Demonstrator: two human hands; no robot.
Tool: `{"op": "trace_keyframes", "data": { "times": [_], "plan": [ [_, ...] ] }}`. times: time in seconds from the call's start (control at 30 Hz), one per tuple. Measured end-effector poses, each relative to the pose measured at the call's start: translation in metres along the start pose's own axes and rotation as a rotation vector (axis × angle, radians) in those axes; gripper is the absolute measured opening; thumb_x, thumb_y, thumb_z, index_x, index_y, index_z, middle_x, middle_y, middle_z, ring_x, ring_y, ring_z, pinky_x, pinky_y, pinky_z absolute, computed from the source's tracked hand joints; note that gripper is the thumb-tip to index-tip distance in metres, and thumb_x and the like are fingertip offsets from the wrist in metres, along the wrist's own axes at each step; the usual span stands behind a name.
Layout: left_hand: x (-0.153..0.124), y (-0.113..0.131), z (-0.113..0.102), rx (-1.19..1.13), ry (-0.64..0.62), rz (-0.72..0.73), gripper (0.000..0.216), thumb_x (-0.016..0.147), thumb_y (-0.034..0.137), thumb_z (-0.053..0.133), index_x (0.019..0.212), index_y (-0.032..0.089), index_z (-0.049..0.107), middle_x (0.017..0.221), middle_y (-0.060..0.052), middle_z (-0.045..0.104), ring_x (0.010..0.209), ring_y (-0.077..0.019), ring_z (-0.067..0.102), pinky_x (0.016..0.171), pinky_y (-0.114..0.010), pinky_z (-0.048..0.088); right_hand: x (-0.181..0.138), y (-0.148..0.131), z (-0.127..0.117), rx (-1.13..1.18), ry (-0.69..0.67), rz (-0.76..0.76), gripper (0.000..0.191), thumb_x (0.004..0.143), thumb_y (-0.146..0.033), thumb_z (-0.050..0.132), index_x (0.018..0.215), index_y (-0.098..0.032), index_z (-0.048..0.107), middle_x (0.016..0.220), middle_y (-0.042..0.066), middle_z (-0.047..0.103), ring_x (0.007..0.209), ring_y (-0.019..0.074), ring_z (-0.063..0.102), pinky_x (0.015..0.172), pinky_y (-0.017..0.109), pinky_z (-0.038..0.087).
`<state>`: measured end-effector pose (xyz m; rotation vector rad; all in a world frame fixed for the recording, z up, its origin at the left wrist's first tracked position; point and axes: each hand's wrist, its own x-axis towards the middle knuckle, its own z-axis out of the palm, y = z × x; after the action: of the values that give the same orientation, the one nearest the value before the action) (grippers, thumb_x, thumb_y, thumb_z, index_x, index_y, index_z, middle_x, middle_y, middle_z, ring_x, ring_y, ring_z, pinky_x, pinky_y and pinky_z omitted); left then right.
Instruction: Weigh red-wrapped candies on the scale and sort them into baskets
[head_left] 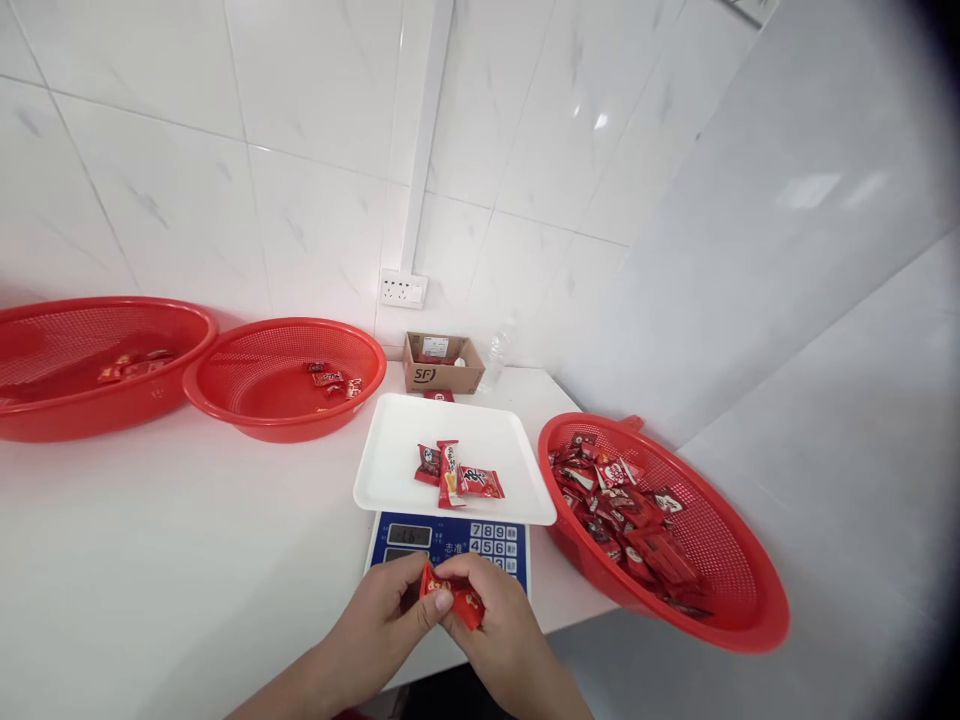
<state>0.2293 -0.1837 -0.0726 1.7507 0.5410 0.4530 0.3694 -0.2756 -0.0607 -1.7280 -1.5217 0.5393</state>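
Bottom centre of the frame, both hands meet over the near edge of the counter: the left hand [386, 612] and the right hand [501, 628] are drawn together, fingertips of each pinching one small red packet [452, 592] between them. The packet lies across the gap, its long axis running from left-high to right-low, so each hand has an end and neither is clearly nearer. Just past the knuckles sits the blue scale [450, 545], its keypad and display peeking out, the reading too small to make out. On top of it rests the white tray [390, 470], straight ahead of the held packet, toward the middle of the frame, with three red packets [456, 474] clustered at its centre. Off to the lower right, closest to the right hand, a red basket [750, 590] overhangs the counter edge, heaped with many more red packets. Further back, left of centre, a second red basket [255, 400] holds only a few packets, and at the far left a third red basket [45, 410] holds a few too. Against the tiled wall stands a small cardboard box [442, 365], with a wall socket [403, 289] above it.
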Motion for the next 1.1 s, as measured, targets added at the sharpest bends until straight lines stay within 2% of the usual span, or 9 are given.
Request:
{"op": "trace_keyframes", "data": {
  "times": [0.13, 0.23, 0.33, 0.43, 0.57, 0.63, 0.73, 0.9, 1.1],
  "plan": [
    [0.0, 0.003, 0.003, -0.057, 0.026, -0.026, 0.051, 0.086, 0.067, 0.042, 0.067, 0.02, 0.043, 0.067, 0.003, 0.039, 0.064, -0.0151, 0.035, 0.059, -0.026, 0.029, -0.002, -0.003, -0.005, -0.014, -0.035, 0.064, 0.021, 0.08, -0.03, 0.07, 0.097, -0.022, 0.061, 0.089, 0.002, 0.069, 0.078, 0.0192, 0.063, 0.07, 0.028, 0.047],
    [-0.001, 0.006, 0.004, -0.069, 0.047, -0.033, 0.051, 0.087, 0.067, 0.041, 0.066, 0.02, 0.042, 0.066, 0.003, 0.039, 0.064, -0.0149, 0.034, 0.059, -0.026, 0.03, -0.003, -0.005, -0.007, -0.063, -0.034, 0.032, 0.023, 0.074, -0.025, 0.076, 0.09, -0.022, 0.06, 0.084, 0.001, 0.066, 0.074, 0.018, 0.06, 0.066, 0.027, 0.045],
    [-0.001, 0.009, 0.005, -0.059, 0.018, 0.0, 0.049, 0.089, 0.064, 0.041, 0.069, 0.02, 0.044, 0.068, 0.002, 0.042, 0.066, -0.0153, 0.037, 0.061, -0.026, 0.032, -0.004, -0.002, -0.007, -0.046, 0.031, -0.103, 0.011, 0.086, -0.031, 0.064, 0.086, -0.021, 0.059, 0.08, 0.002, 0.064, 0.07, 0.0163, 0.059, 0.063, 0.026, 0.043],
    [-0.002, 0.008, 0.007, 0.023, -0.001, 0.034, 0.044, 0.091, 0.059, 0.041, 0.072, 0.02, 0.045, 0.07, 0.002, 0.044, 0.067, -0.0159, 0.039, 0.062, -0.027, 0.033, -0.005, 0.002, -0.008, -0.029, 0.087, -0.199, 0.019, 0.094, -0.034, 0.052, 0.084, -0.02, 0.06, 0.075, 0.002, 0.063, 0.065, 0.0148, 0.058, 0.059, 0.024, 0.042],
    [-0.005, 0.003, 0.01, 0.157, 0.031, 0.074, 0.035, 0.09, 0.055, 0.045, 0.082, 0.021, 0.045, 0.075, 0.001, 0.046, 0.065, -0.016, 0.04, 0.06, -0.026, 0.033, -0.004, 0.005, -0.01, -0.069, 0.073, -0.274, 0.024, 0.095, -0.036, 0.049, 0.081, -0.019, 0.06, 0.071, 0.002, 0.063, 0.061, 0.0137, 0.057, 0.056, 0.023, 0.04],
    [-0.007, 0.004, 0.009, 0.2, 0.022, 0.11, 0.033, 0.092, 0.052, 0.043, 0.08, 0.021, 0.043, 0.075, 0.001, 0.046, 0.065, -0.0163, 0.041, 0.06, -0.026, 0.034, -0.004, 0.005, -0.01, -0.085, 0.057, -0.305, 0.029, 0.096, -0.037, 0.045, 0.078, -0.019, 0.058, 0.069, 0.003, 0.062, 0.059, 0.0132, 0.056, 0.054, 0.023, 0.039],
    [-0.009, 0.011, 0.007, 0.224, -0.024, 0.135, 0.035, 0.094, 0.048, 0.038, 0.072, 0.022, 0.039, 0.073, 0.001, 0.044, 0.067, -0.0166, 0.041, 0.062, -0.026, 0.033, -0.005, 0.002, -0.011, -0.079, 0.027, -0.333, 0.036, 0.098, -0.04, 0.041, 0.072, -0.019, 0.055, 0.066, 0.003, 0.061, 0.059, 0.0129, 0.055, 0.053, 0.023, 0.038],
    [-0.01, 0.024, 0.004, 0.1, -0.092, 0.091, 0.038, 0.092, 0.052, 0.041, 0.069, 0.022, 0.037, 0.071, 0.002, 0.042, 0.066, -0.0155, 0.037, 0.061, -0.026, 0.031, -0.008, -0.005, -0.017, -0.026, -0.022, -0.331, 0.044, 0.098, -0.048, 0.04, 0.068, -0.019, 0.053, 0.063, 0.001, 0.058, 0.057, 0.0113, 0.052, 0.052, 0.021, 0.037],
    [-0.011, 0.03, 0.003, -0.001, -0.138, -0.037, 0.045, 0.089, 0.059, 0.04, 0.065, 0.021, 0.037, 0.066, 0.003, 0.038, 0.064, -0.015, 0.035, 0.06, -0.026, 0.028, -0.012, -0.005, -0.019, -0.06, -0.03, -0.293, 0.052, 0.093, -0.061, 0.041, 0.064, -0.019, 0.05, 0.06, -0.001, 0.054, 0.054, 0.0105, 0.048, 0.05, 0.021, 0.034]
  ]
}}
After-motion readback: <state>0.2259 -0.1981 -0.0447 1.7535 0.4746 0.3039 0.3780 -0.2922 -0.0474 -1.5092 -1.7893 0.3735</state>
